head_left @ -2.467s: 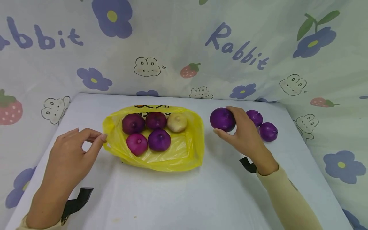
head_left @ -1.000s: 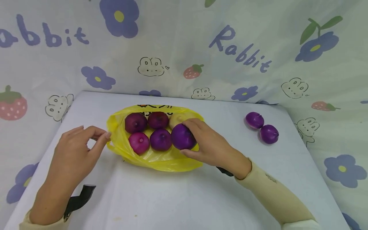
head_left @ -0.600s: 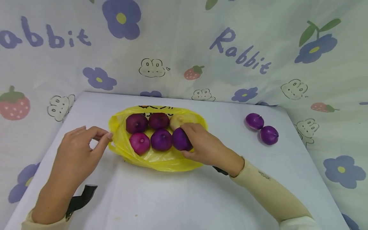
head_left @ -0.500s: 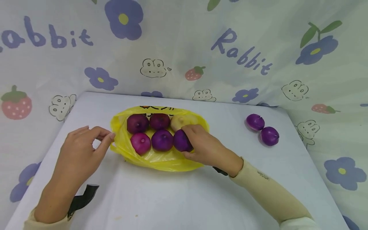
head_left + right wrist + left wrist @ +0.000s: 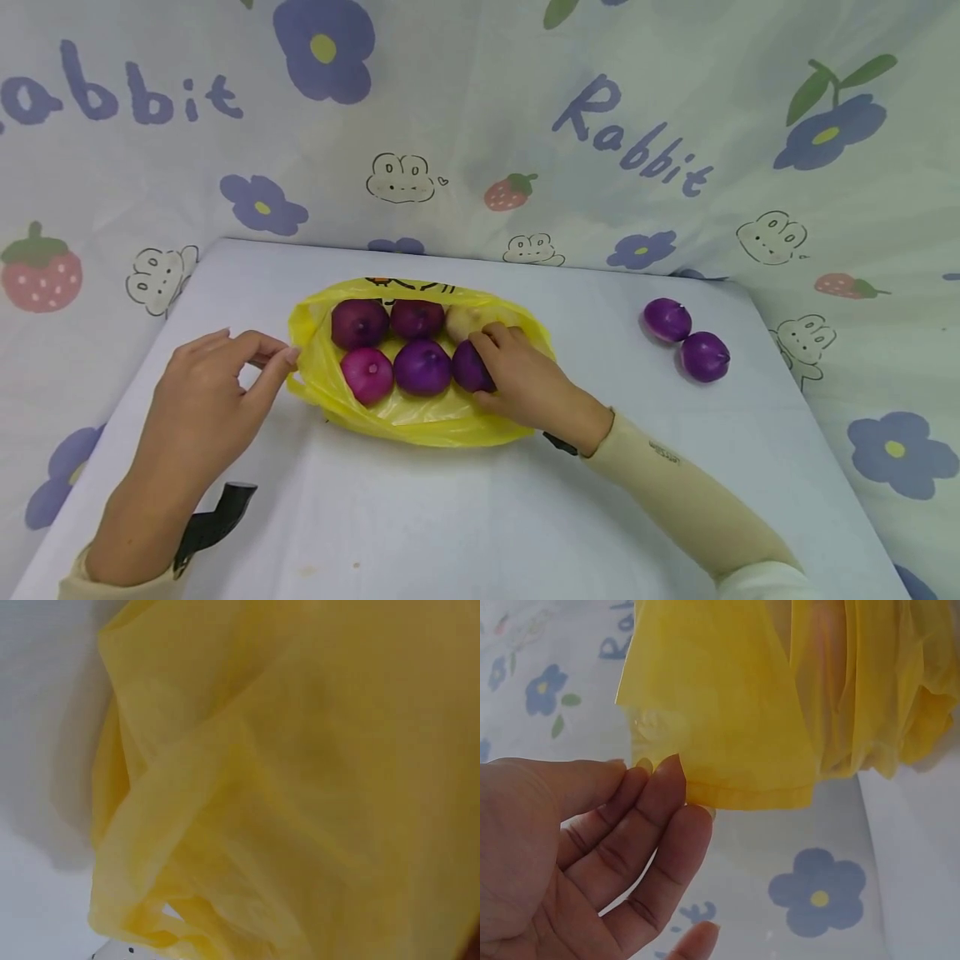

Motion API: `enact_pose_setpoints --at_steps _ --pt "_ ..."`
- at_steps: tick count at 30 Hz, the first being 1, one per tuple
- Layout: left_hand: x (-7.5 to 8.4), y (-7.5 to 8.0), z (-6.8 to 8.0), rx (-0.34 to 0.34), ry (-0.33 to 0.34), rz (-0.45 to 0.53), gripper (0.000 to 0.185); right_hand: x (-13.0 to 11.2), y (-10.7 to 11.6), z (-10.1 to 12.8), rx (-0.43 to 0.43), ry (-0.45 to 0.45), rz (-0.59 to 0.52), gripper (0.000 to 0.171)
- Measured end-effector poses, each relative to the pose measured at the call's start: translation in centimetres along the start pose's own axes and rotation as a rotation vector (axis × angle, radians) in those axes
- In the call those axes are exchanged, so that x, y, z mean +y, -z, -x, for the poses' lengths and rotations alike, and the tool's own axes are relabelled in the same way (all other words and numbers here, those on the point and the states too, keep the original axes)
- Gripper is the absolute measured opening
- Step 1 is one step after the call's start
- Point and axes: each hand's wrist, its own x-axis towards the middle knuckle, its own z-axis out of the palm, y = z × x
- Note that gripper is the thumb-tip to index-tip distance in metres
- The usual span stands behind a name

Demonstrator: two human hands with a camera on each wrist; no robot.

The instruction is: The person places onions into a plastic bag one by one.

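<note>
A yellow plastic bag [image 5: 442,429] lies with its mouth spread wide on the white table. My left hand [image 5: 213,400] pinches the bag's left edge; the left wrist view shows thumb and fingertips meeting at the film [image 5: 735,750]. My right hand [image 5: 525,379] reaches into the bag's right side, its bent fingers round a purple onion [image 5: 469,367] that it partly covers. In the bag beside it sit another purple onion [image 5: 422,367], a pink-magenta one [image 5: 367,375], two dark red ones and a pale one [image 5: 461,322], partly behind my right fingers. Yellow film fills most of the right wrist view.
Two purple onions, one further back [image 5: 667,320] and one nearer [image 5: 705,357], lie touching on the right of the table [image 5: 420,517]. A printed cloth [image 5: 465,100] with flowers and rabbits hangs behind and at the sides.
My right hand has carried the purple onion from the right of the bag into it, beside the others. Its fingers are more bent now. My left hand keeps its pinch on the bag.
</note>
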Motion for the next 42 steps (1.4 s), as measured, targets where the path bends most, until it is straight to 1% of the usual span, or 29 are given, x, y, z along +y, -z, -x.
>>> enact_pose_setpoints --at_steps 6,9,14,20,25,31,36,42 --pt "0.0 0.0 0.0 0.006 -0.004 -0.007 0.016 0.2 -0.6 -0.3 0.017 -0.017 0.051 0.073" --pt "-0.1 0.0 0.0 0.008 -0.006 -0.009 0.016 0.2 -0.7 -0.3 0.026 -0.031 0.057 0.072" --pt "-0.1 0.0 0.0 0.008 -0.007 -0.012 0.016 0.1 -0.8 -0.3 0.019 -0.046 0.039 0.073" --pt "-0.1 0.0 0.0 -0.005 0.009 -0.011 0.017 0.0 -0.9 -0.1 0.018 -0.072 0.006 0.073" --pt "-0.1 0.1 -0.1 -0.002 0.014 -0.013 0.018 0.1 -1.1 0.0 0.021 -0.072 0.001 0.075" --pt "-0.1 -0.1 -0.1 0.011 0.014 -0.009 0.017 -0.2 -0.8 0.3 0.023 -0.063 0.048 0.082" --pt "0.0 -0.2 -0.1 0.021 0.0 -0.011 0.016 -0.6 -0.1 0.8 0.077 -0.034 0.094 0.082" --pt "0.0 -0.1 -0.1 0.022 -0.008 -0.017 0.016 -1.0 0.9 1.8 0.121 0.015 0.087 0.077"
